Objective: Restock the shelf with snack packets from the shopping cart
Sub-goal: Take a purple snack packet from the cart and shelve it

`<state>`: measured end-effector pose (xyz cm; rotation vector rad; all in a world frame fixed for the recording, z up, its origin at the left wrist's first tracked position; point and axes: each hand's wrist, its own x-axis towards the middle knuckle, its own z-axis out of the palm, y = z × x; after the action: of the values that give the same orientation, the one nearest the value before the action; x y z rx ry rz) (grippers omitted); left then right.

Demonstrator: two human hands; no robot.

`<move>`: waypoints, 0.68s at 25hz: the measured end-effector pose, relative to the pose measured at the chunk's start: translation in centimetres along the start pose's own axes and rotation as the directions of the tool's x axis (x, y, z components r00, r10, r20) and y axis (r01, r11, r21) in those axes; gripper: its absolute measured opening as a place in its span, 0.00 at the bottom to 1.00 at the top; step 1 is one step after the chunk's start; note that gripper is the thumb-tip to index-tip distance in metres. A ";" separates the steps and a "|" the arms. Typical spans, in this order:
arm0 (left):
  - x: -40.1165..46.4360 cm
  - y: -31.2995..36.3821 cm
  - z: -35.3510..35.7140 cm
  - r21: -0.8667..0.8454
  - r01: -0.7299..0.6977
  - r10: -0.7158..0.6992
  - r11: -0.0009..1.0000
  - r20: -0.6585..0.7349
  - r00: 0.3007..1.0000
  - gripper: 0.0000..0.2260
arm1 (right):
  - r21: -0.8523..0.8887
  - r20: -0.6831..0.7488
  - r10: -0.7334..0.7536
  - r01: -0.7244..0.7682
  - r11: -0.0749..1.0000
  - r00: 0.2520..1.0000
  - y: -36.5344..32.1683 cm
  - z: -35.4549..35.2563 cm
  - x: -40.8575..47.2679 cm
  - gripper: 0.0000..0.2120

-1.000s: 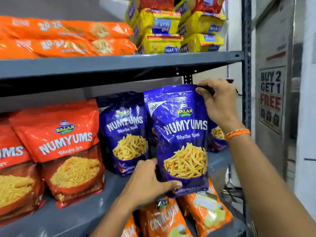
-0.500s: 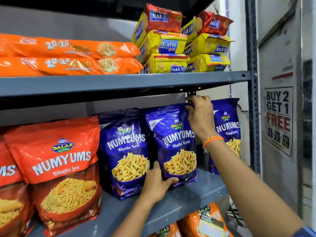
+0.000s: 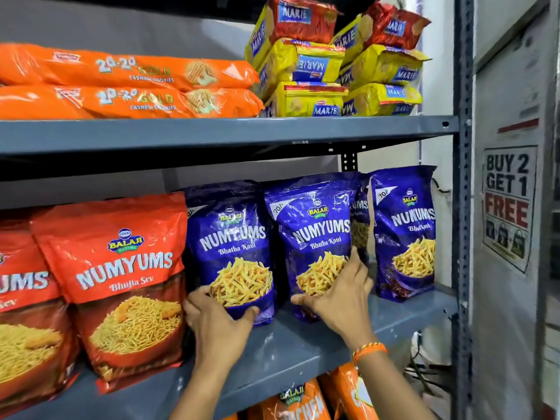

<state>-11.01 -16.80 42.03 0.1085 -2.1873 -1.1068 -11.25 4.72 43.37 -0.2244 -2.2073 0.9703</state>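
Three blue Numyums packets stand upright on the grey middle shelf (image 3: 291, 347). My left hand (image 3: 216, 318) grips the bottom of the left blue packet (image 3: 231, 237). The base of the middle blue packet (image 3: 315, 228) is held by my right hand (image 3: 338, 294), which wears an orange wrist thread. A third blue packet (image 3: 406, 225) stands free at the right, with another partly hidden behind. The shopping cart is out of view.
Red Numyums packets (image 3: 118, 277) fill the shelf's left side. On the upper shelf (image 3: 212, 131) lie orange cookie packs (image 3: 127, 83) and stacked Marie biscuit packs (image 3: 333, 62). A steel upright (image 3: 462, 207) and a "Buy 2 Get 1 Free" sign (image 3: 507, 204) stand right. Orange packets (image 3: 303, 401) sit below.
The middle blue packet went from mid-air onto the shelf. My right hand dropped from its top edge to its base. My left hand shifted left onto the neighbouring blue packet.
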 end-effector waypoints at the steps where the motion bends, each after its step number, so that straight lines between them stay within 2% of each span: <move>1: 0.0 -0.3 0.4 -0.037 0.052 -0.048 0.998 0.104 0.993 0.48 | -0.021 0.023 0.010 -0.009 1.000 1.000 0.3 0.4 -0.1 0.75; 2: 0.0 -0.4 0.7 -0.095 0.089 -0.072 0.991 0.170 0.983 0.53 | -0.026 0.041 0.016 -0.014 1.000 0.999 0.6 0.6 -0.2 0.75; 4: 0.7 -0.6 0.9 -0.167 0.112 -0.080 0.980 0.184 0.980 0.56 | -0.013 0.042 0.018 -0.017 1.000 0.999 1.0 0.5 -0.3 0.74; 7: 1.6 -0.6 -0.1 -0.110 0.087 -0.071 0.990 0.136 0.988 0.43 | 0.016 0.040 0.005 -0.006 1.000 0.999 1.5 -0.3 -0.5 0.72; 9: 1.2 -0.4 -0.9 -0.052 0.010 -0.003 0.999 0.124 0.992 0.32 | 0.036 0.031 -0.008 0.007 0.999 0.999 1.9 -0.7 -0.6 0.72; 10: 0.8 -0.3 -1.2 -0.042 -0.021 0.027 0.999 0.132 0.991 0.30 | 0.046 0.023 -0.011 0.010 0.999 1.000 2.3 -0.9 -0.7 0.72; 17: -2.2 0.5 -2.2 -0.036 -0.086 0.090 0.996 0.120 0.989 0.32 | 0.123 -0.015 -0.003 0.005 0.992 1.000 4.0 -1.6 -1.0 0.71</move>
<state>-7.88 -17.17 42.09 -0.0698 -2.2577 -1.1229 -9.92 8.06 40.79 -0.1699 -2.1249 1.0941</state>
